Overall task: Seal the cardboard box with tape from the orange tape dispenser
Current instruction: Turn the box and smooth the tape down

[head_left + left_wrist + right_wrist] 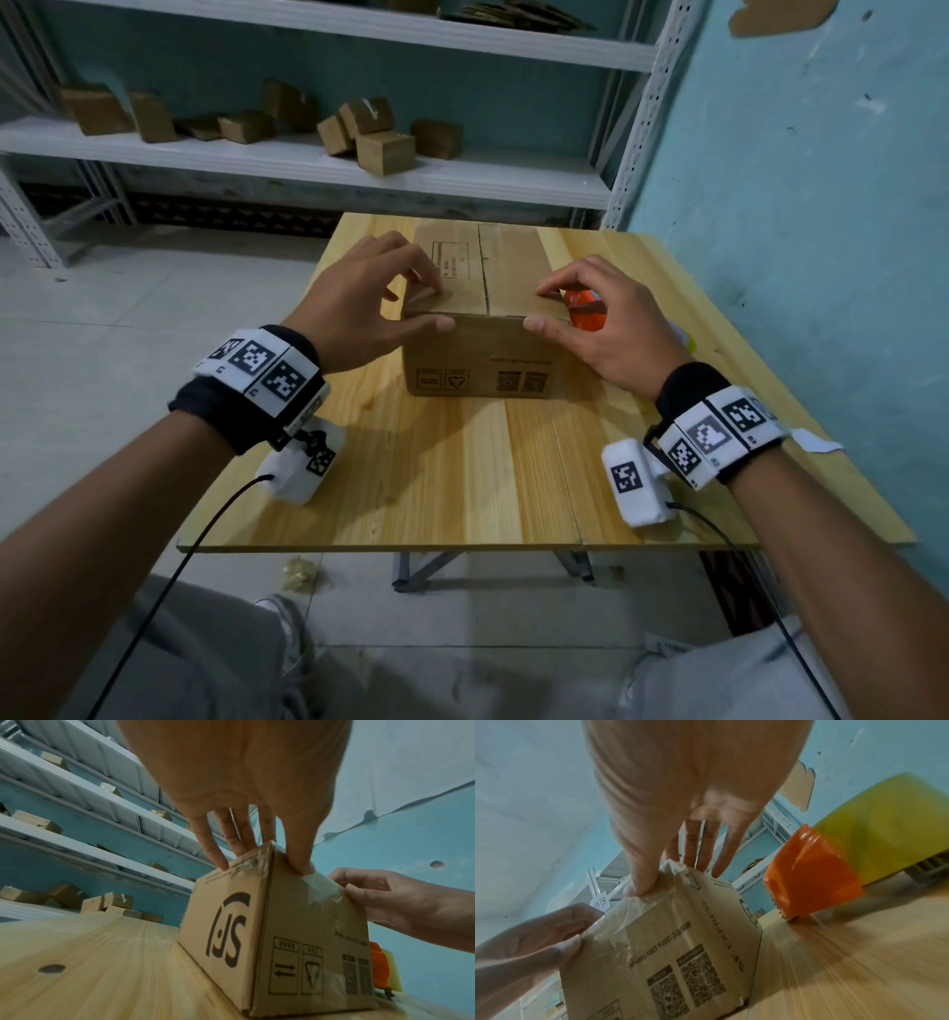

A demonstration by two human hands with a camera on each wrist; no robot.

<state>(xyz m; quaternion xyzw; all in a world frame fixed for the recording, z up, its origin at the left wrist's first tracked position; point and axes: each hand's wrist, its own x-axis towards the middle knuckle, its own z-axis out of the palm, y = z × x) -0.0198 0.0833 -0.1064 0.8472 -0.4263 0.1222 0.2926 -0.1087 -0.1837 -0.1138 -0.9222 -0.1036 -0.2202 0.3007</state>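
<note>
A closed cardboard box (482,354) stands on the wooden table (462,488). Clear tape (318,888) lies wrinkled over its near top edge and down the front face. My left hand (440,306) presses the left part of that edge, fingers on the lid, thumb (303,868) on the tape. My right hand (538,308) presses the right corner the same way, its thumb (639,886) on the bunched tape (639,910). The orange tape dispenser (585,311) sits on the table just right of the box, behind my right hand, held by neither hand. Its yellowish roll (885,825) shows in the right wrist view.
A metal shelf rack (359,174) with several small cardboard boxes stands beyond the table. A blue wall (796,205) runs close along the table's right side. A white paper scrap (816,442) lies at the right edge.
</note>
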